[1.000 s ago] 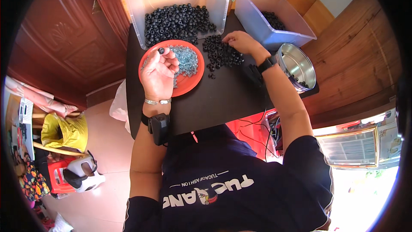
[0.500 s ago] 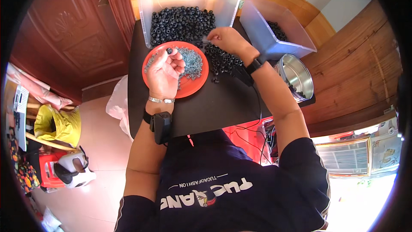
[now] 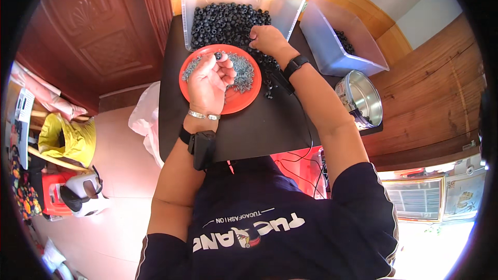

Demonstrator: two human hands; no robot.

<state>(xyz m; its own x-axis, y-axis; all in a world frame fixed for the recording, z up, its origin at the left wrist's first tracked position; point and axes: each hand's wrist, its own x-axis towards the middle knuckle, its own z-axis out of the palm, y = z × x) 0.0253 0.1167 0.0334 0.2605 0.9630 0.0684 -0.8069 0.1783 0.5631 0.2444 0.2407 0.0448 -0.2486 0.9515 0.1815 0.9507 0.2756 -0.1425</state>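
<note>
Over a red plate (image 3: 240, 105) my left hand (image 3: 208, 80) is palm up, pinching a small black round part (image 3: 218, 56) between thumb and fingertips. Heaped on the plate are small silvery-grey pieces (image 3: 242, 72), partly behind that hand. My right hand (image 3: 268, 40) is at the front of a clear plastic bin (image 3: 188, 15), its fingers closed; what is in them, if anything, is hidden. Many black round parts (image 3: 223, 23) fill the bin's floor, and more loose black parts (image 3: 267, 67) spill onto the dark table below my right hand.
Right of the bin stands another translucent bin (image 3: 332, 59) with black parts inside. A round metal tin (image 3: 371, 98) sits at the table's right edge. Black cables (image 3: 311, 129) hang over the dark tabletop's (image 3: 249, 135) front. A pale plastic bag (image 3: 148, 119) hangs at the left.
My right hand has come slightly nearer the left hand, its fingers now lower over the black parts. The left hand still pinches its black part. The whole view has shifted a little.
</note>
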